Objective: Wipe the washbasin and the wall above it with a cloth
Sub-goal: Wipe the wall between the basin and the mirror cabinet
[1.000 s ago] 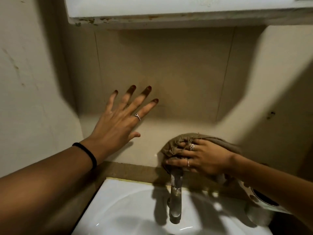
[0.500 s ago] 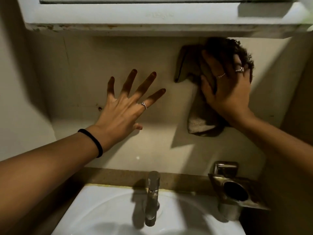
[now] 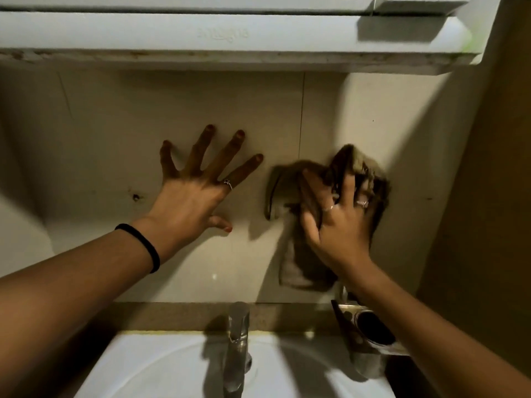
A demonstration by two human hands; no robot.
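Cloth [image 3: 304, 254] under right hand [image 3: 339, 228] on wall [image 3: 115, 124], left hand [image 3: 189, 199] splayed

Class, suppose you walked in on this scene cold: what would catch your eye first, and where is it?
First, the two hands on the beige wall: the left hand spread flat and empty at centre, the right hand pressing a brown cloth against the tiles beside it. Below them, the metal tap stands over the white washbasin.
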